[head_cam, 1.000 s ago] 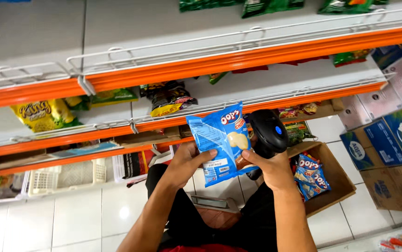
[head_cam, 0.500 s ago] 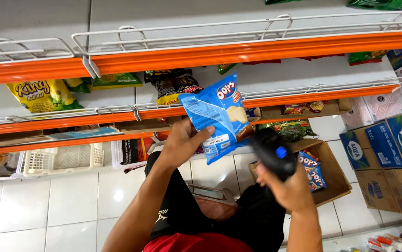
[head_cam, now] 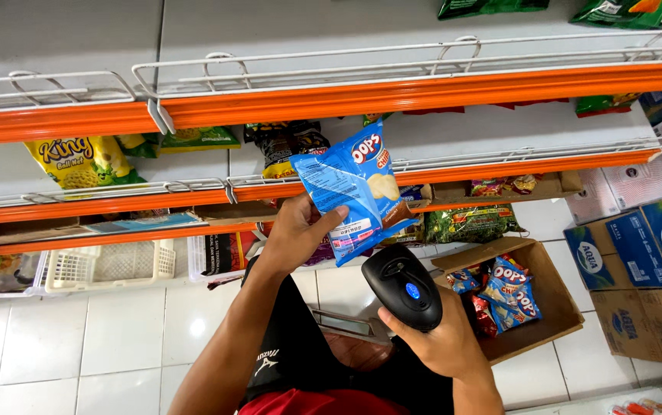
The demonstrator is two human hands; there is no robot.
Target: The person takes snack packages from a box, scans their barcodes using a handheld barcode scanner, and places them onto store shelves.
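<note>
The left hand (head_cam: 292,234) pinched a blue snack bag (head_cam: 354,192) upright before the orange shelf (head_cam: 423,92). Below-right of those fingers, the right hand (head_cam: 435,338) gripped a black scanner (head_cam: 404,286). The thin pinch risked the bag slipping toward the open box (head_cam: 535,300).

— What's cut off?
— Green bags (head_cam: 492,8) at the top edge; boxes (head_cam: 654,253) at the right edge.
— Hidden?
— The carton's (head_cam: 535,307) near corner behind the right hand (head_cam: 439,338).
</note>
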